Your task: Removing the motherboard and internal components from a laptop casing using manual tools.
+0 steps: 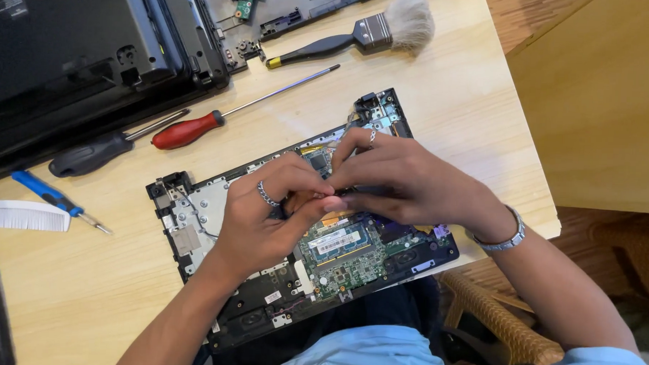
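An opened laptop base lies on the wooden table, its green circuit board and a memory module exposed. Both hands meet over its middle. My left hand, with a ring on one finger, pinches a small part at the fingertips. My right hand, with a ring and a metal wristband, presses its fingertips against the same spot. What the fingers grip is hidden between them.
A red-handled screwdriver, a black-handled screwdriver and a small blue screwdriver lie to the left. A brush lies at the back. Another dismantled black laptop fills the back left. A white comb-like piece sits at the left edge.
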